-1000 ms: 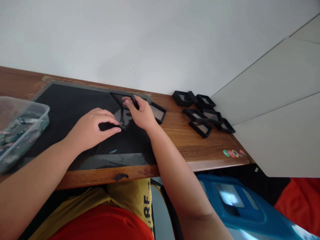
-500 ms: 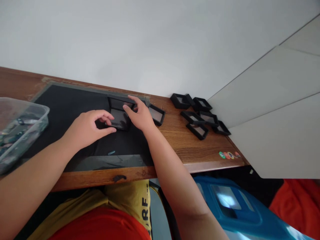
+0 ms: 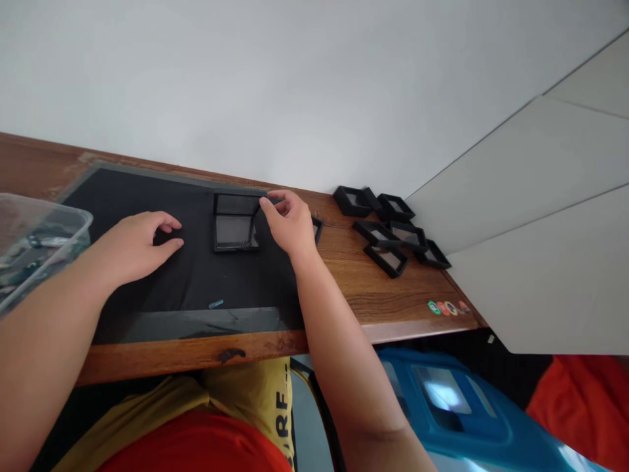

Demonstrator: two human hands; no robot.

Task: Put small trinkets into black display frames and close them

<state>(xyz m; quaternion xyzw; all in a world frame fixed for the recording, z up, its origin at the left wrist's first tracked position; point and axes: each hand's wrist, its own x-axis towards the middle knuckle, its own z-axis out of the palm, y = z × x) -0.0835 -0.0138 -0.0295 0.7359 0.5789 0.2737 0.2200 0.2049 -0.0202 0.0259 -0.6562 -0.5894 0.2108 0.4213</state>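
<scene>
Black hinged case [image 3: 233,231] sits open on the black mat [image 3: 240,282], roughly mid-mat: lower half flat, upper half raised along the far side, clear panels in both. Right hand [image 3: 291,226] is at the raised half's right end, thumb and fingertips curled close together by the corner; can't tell if they're pinching it or just beside it. Left hand [image 3: 128,248] is over the mat left of the case, well apart from it, thumb and fingers spread, holding nothing. 1 black frame [image 3: 318,229] is partly hidden behind the right wrist. Small teal bit [image 3: 215,303] lies on the mat nearer the front, just above the grey strip [image 3: 206,321]. Clear plastic bin [image 3: 87,219] is at far left beside the left forearm, loaded with mixed small items, too blurred to ID. Right of the mat, on bare wood tabletop [image 3: 339,288], at least 6 black frames [image 3: 386,259] are bunched near the wall [image 3: 295,98], some overlapping. Round stickers [image 3: 449,307] run along the front edge, right end. Blue plastic item [image 3: 472,393] is below the tabletop, red cloth [image 3: 580,406] right of it.
</scene>
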